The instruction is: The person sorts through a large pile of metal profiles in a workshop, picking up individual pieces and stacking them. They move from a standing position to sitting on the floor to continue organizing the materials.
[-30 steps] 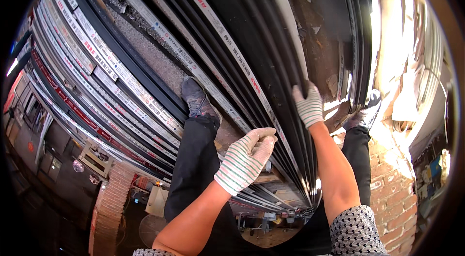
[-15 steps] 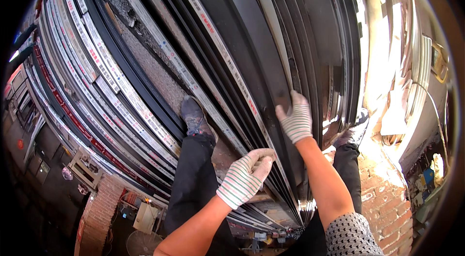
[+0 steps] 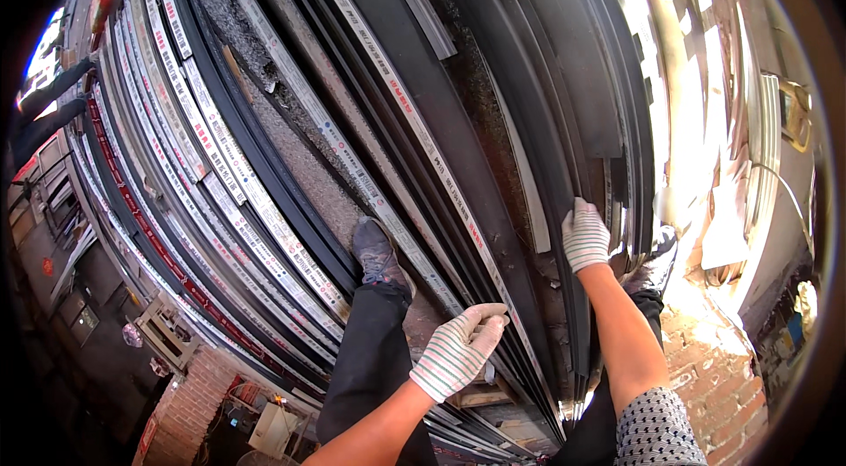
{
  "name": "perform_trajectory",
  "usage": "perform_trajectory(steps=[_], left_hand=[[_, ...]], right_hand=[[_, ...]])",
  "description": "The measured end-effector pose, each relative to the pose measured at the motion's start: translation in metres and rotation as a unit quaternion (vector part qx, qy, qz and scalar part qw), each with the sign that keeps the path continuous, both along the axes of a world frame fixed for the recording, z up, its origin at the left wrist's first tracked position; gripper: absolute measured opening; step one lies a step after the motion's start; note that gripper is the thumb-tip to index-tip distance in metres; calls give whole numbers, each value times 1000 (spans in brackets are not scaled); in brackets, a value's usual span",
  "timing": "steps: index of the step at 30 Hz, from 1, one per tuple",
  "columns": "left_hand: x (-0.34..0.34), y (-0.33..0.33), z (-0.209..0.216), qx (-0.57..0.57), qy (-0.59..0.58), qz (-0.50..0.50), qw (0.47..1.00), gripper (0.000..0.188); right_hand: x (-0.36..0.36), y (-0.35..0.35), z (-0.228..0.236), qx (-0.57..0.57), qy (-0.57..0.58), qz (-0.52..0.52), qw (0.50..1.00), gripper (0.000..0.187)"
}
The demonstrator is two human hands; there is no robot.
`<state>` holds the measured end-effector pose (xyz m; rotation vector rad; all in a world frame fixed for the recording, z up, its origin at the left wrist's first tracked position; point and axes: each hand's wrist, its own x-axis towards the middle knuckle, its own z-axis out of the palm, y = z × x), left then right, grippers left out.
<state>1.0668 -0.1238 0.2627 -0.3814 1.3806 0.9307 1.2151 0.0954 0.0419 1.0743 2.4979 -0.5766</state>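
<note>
Plainly, the right hand (image 3: 586, 237), in a striped glove, has its fingers bent down and closed on the dark profile (image 3: 577, 325), right of the frame's centre; their undersides are hidden. The left hand (image 3: 460, 350), gloved alike, sits low in the centre with thumb and forefinger drawn together and the other fingers curled. Its tips are at the edge of the printed strip (image 3: 441, 175), though I cannot tell whether they touch it or pinch anything.

The dark profile runs from the top centre down to the lower right of centre, its lower end below the right hand. Along its left edge a brown gap opens, with a pale strip (image 3: 527, 193) lying lengthwise in it. Left of that is a broad dark board (image 3: 432, 96), bordered by the printed strip.

Farther left, between the bundles, a grey gritty channel (image 3: 286, 144) gives room, and a shoe (image 3: 379, 250) stands at its lower end. White-labelled lengths (image 3: 238, 184) crowd the left side. Brickwork (image 3: 714, 369) fills the lower right.
</note>
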Motion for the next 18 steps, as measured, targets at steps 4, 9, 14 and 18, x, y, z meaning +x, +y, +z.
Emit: perform_trajectory(steps=[4, 9, 14, 18], left_hand=[[-1, 1, 3, -8, 2, 9, 1000, 35], [2, 3, 2, -10, -5, 14, 1000, 34], [-1, 8, 3, 27, 114, -84, 990, 34], [-5, 12, 9, -4, 69, -26, 997, 35]], right_hand=[[-9, 4, 23, 132, 151, -7, 980, 28], [-52, -45, 22, -123, 150, 14, 981, 38], [-113, -69, 7, -359, -4, -165, 918, 55], [-119, -79, -2, -223, 49, -121, 966, 55]])
